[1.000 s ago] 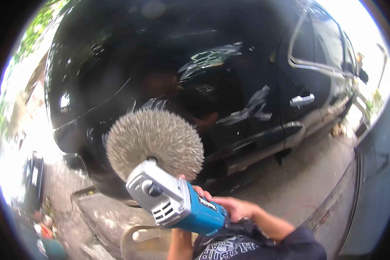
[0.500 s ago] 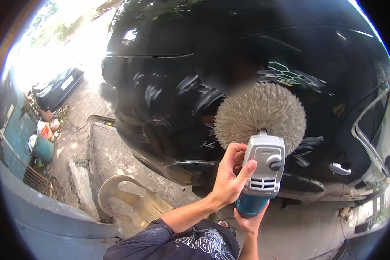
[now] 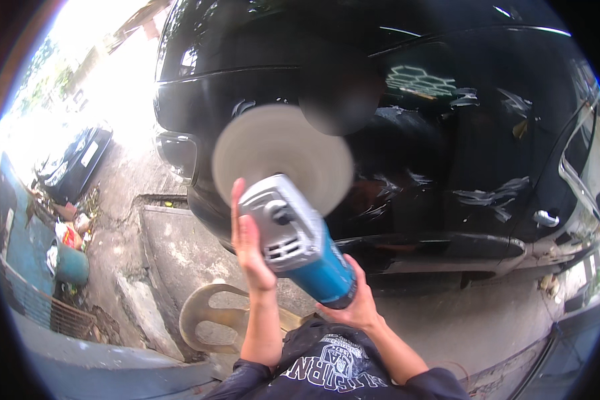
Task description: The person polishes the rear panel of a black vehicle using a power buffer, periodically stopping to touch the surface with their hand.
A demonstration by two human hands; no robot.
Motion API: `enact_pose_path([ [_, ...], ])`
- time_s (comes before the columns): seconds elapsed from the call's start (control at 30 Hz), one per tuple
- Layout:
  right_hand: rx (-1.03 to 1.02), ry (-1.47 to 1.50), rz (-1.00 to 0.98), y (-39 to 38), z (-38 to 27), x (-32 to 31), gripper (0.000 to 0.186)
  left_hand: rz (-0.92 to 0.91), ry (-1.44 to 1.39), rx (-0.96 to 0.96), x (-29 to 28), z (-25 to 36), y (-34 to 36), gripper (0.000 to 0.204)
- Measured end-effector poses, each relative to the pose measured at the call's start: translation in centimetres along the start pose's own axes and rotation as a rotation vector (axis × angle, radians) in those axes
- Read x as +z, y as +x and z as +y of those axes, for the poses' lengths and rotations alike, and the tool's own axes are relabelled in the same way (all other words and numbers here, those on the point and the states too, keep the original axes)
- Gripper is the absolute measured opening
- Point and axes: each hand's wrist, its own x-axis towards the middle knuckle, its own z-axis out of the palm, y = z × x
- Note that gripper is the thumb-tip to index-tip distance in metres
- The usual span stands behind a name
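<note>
My left hand [image 3: 250,253] grips the silver head of a blue-bodied polisher [image 3: 317,270], while my right hand [image 3: 357,303] is wrapped around the lower end of its body. The round wool pad [image 3: 267,133] is blurred, as if spinning, against the rear side panel of a glossy black car [image 3: 447,153]; its exact contact cannot be made out. Pale streaks of smeared compound [image 3: 487,197] mark the paint to the right of the pad and around it. A silver door handle [image 3: 545,217] shows at the far right.
A beige plastic chair [image 3: 197,320] stands below me on cracked concrete [image 3: 147,267]. At left are another dark car [image 3: 77,167], a green bin [image 3: 70,267] with litter beside it, and a bluish low wall [image 3: 113,367]. A grey edge [image 3: 547,360] runs along the lower right.
Half a second ago the pad was farther right on the panel with its fibres distinct; now it sits leftward and is blurred. The polisher has tilted, and my left hand has shifted left with it.
</note>
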Motion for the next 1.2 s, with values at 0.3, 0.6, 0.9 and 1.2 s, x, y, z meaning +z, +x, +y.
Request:
enact_pose_path([
  [0.3, -0.085, -0.105, -0.112, 4.7, 1.0, 6.4, 0.109, 0.081, -0.169, 0.018, -7.9, -0.4, 3.6, 0.059],
  [0.6, -0.077, 0.082, 0.313, 0.2, 0.1, -1.6, 0.109, -0.346, 0.272, 0.194, 8.0, 2.1, 3.0, 0.046],
  [0.9, 0.225, 0.475, 0.543, -5.9, 5.1, -8.8, 0.063, -0.689, 0.381, 0.123, 21.9, -0.4, -2.0, 0.047],
  [1.2, 0.031, 0.223, 0.355, -2.4, 4.8, -2.1, 0.109, -0.408, 0.295, 0.113, 10.4, 0.0, -0.2, 0.046],
])
